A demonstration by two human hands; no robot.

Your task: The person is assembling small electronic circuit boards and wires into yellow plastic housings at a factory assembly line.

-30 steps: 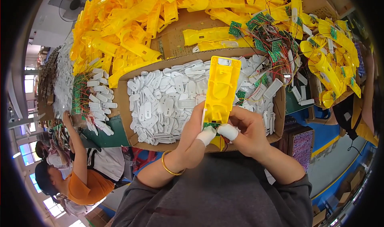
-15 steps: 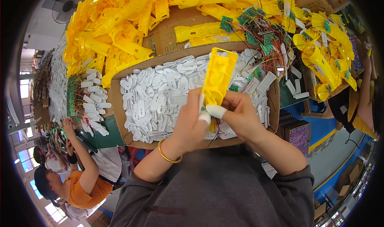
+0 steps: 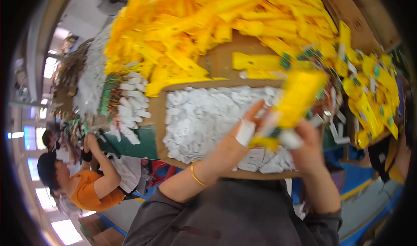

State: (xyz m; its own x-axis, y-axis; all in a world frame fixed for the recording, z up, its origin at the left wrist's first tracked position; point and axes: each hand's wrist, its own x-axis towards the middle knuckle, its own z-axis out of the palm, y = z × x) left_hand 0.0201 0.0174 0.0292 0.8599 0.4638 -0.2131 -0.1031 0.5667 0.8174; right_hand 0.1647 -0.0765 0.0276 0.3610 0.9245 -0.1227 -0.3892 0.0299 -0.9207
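A yellow plastic housing (image 3: 302, 94), blurred by motion, is tilted over the right part of a cardboard box. My right hand (image 3: 309, 148) grips its lower end from the right, a white covering on the thumb. At the lower left edge of the same housing is my left hand (image 3: 236, 142), closed against it with one finger sticking up and a white wrap round the thumb. A whitish part shows along that edge, too smeared to name. Beneath my hands, the cardboard box (image 3: 161, 126) holds many white plastic covers (image 3: 195, 120).
Yellow housings (image 3: 186, 33) are heaped behind the box. More housings with boards (image 3: 371, 98) lie at the right. White parts with wires and green boards (image 3: 132, 100) sit left of the box on a green table (image 3: 137, 146). A co-worker in orange (image 3: 93, 189) works at the left.
The view has shifted, so the box and heaps appear farther right and lower. My hands have swung the housing rightward, tilting it more. The left hand's finger now sticks up away from it.
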